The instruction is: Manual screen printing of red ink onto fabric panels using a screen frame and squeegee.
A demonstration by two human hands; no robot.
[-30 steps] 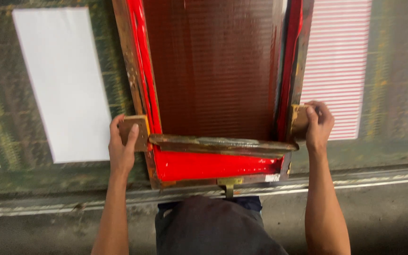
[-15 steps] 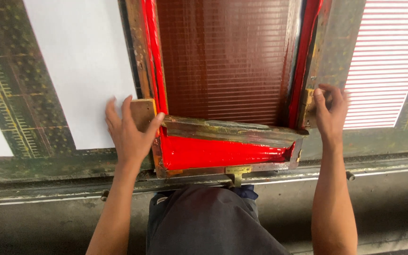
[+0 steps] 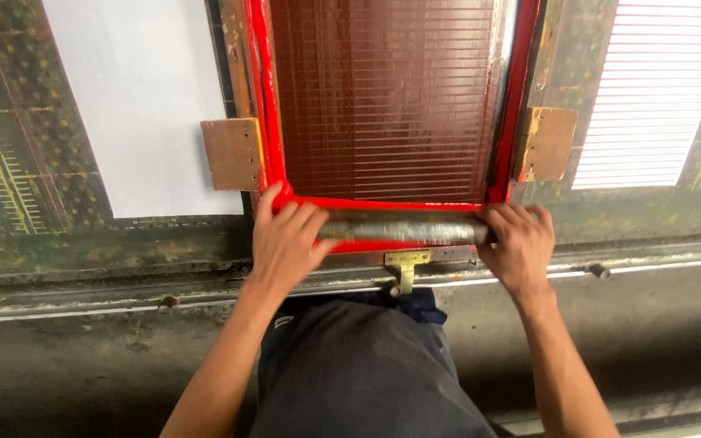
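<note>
Now I see the long printing surface point(image 3: 83, 243), stained and dark, with the red-edged screen frame point(image 3: 263, 97) lying on it between a blank white sheet point(image 3: 139, 97) and a striped printed sheet point(image 3: 659, 89). Wet red ink could smear onto the sheets if the frame slips, I judge. My left hand point(image 3: 285, 239) and right hand point(image 3: 517, 243) are both clenched around the grey squeegee bar point(image 3: 403, 229) at the frame's near edge.
</note>
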